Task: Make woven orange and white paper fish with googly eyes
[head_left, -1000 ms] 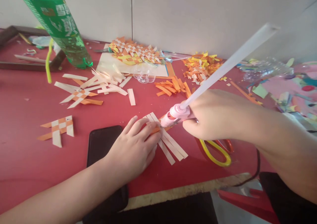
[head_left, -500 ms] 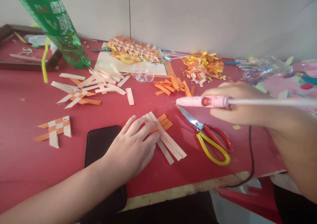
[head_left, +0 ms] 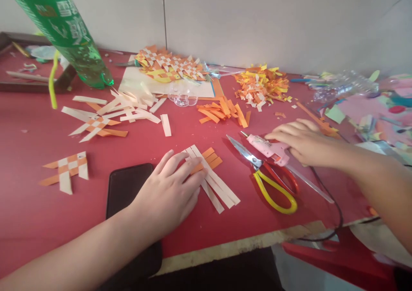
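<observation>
My left hand (head_left: 170, 186) rests over a small weave of cream paper strips (head_left: 222, 188) and orange paper strips (head_left: 212, 158). Its fingers are bent down onto the weave, holding it; the thumb is hidden. A pink glue gun (head_left: 265, 147) lies on its side on the red table, a clear glue stick (head_left: 309, 183) sticking out of its back. Over the gun's handle side is my right hand (head_left: 304, 143), fingers stretched out and loose, not wrapped round it. Between the hands lie scissors (head_left: 257, 164) with one red and one yellow handle, blades slightly apart.
A black phone (head_left: 128, 186) lies by my left forearm. Small woven pieces (head_left: 72, 166), loose cream strips (head_left: 138, 110), orange strips (head_left: 225, 110) and a heap of scraps (head_left: 262, 85) are spread about. A green bottle (head_left: 77, 46) stands back left. The gun's cord (head_left: 337, 216) hangs over the front edge.
My right hand has lowered the glue gun onto the table beside the scissors and loosened its fingers from it. My left hand has stayed on the paper weave.
</observation>
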The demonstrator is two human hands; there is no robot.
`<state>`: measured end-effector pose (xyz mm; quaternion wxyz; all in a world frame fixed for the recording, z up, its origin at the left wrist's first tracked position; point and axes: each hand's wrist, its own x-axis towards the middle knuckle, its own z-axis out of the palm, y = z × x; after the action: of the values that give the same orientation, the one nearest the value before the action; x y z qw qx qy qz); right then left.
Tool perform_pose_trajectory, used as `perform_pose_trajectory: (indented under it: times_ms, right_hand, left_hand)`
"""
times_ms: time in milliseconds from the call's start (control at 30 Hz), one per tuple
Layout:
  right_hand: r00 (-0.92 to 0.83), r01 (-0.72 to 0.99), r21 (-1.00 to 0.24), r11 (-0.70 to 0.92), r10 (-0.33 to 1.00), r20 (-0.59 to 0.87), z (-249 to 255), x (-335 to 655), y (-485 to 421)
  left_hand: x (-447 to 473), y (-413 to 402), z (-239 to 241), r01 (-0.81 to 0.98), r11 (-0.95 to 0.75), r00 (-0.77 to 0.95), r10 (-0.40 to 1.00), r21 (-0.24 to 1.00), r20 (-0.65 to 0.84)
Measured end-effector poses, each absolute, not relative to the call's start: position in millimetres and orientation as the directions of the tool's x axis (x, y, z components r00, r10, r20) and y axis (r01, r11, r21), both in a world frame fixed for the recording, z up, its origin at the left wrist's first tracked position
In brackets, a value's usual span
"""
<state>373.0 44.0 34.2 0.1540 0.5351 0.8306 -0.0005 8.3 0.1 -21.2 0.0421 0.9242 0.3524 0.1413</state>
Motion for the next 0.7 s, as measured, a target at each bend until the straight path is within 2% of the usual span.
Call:
perform_pose_trajectory:
  times_ms: [100,167,200,300,400,533,700]
  right_hand:
    - [-0.272,0.92,0.233,0.316,0.941,-0.202,44.2,362.6,41.1]
    - [-0.305,0.911,0.255,0.324,0.946,-0.11,52.0,343.9,38.3]
    - [-0.377,0.893,0.236,0.382,0.924,-0.068,55.2,331.2,36.8]
    - [-0.658,0.753,0.043,0.657,0.753,0.014,57.9,287.3,32.7]
    - [-0.778,0.625,-0.069,0.778,0.627,0.029,50.4,250.6,31.8]
    - [-0.818,0.57,-0.144,0.809,0.576,-0.003,35.1,227.5,37.7]
    - [-0.797,0.586,-0.295,0.755,0.603,-0.04,19.3,224.2,44.7]
  left_hand:
    - [8.7,0.5,-20.9,0.639,-0.747,0.71,0.664,0.181,0.234]
    - [8.8,0.9,-20.7,0.637,-0.748,0.713,0.664,0.187,0.226]
    - [8.9,1.1,-20.7,0.636,-0.748,0.714,0.664,0.189,0.222]
    - [9.5,1.6,-21.2,0.641,-0.744,0.712,0.668,0.19,0.216]
    - [10.0,2.0,-21.4,0.645,-0.739,0.707,0.674,0.194,0.215]
    - [9.3,2.2,-20.7,0.636,-0.744,0.712,0.668,0.203,0.218]
    - [7.6,2.3,-19.3,0.639,-0.735,0.711,0.677,0.224,0.193]
